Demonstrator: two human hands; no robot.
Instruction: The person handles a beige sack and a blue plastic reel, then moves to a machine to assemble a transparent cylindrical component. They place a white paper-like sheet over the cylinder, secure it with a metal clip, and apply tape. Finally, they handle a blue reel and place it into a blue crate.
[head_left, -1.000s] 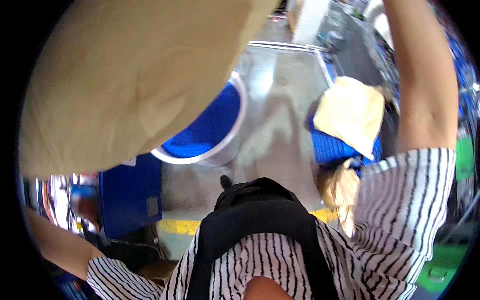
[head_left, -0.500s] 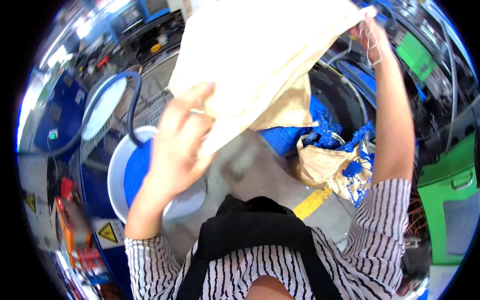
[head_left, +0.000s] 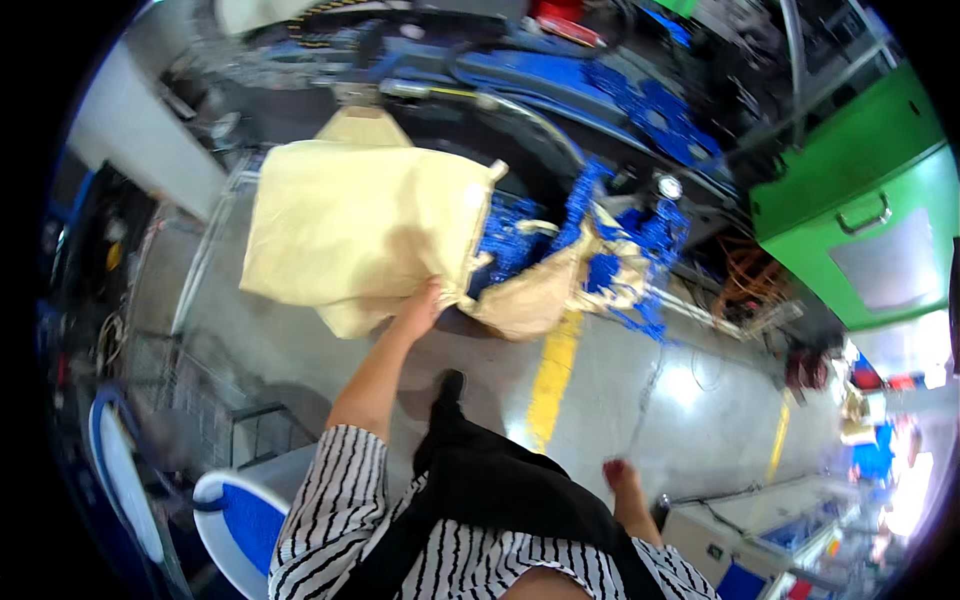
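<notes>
My left hand point(head_left: 425, 305) is closed on the lower right edge of a large cream sack point(head_left: 350, 220). The sack looks flat and slack, spread out in front of me to the left. Down by my right side hangs my right hand point(head_left: 620, 473), away from the sack; its fingers are smeared by motion. Just right of the sack lies a crumpled tan bag point(head_left: 530, 295) with hardened-looking blue strands point(head_left: 600, 270) on and around it. More blue stringy material point(head_left: 515, 240) shows between sack and bag.
At lower left stands a white tub point(head_left: 215, 500) of blue material, near a wire rack point(head_left: 200, 400). A green cabinet point(head_left: 860, 200) with a handle is at right. Blue-stained machinery point(head_left: 560, 80) runs along the back. A yellow line point(head_left: 550, 390) marks the grey floor.
My right hand has let go of the sack and dropped to my right side. The sack has come down, held by my left hand alone. The view has swung to the right.
</notes>
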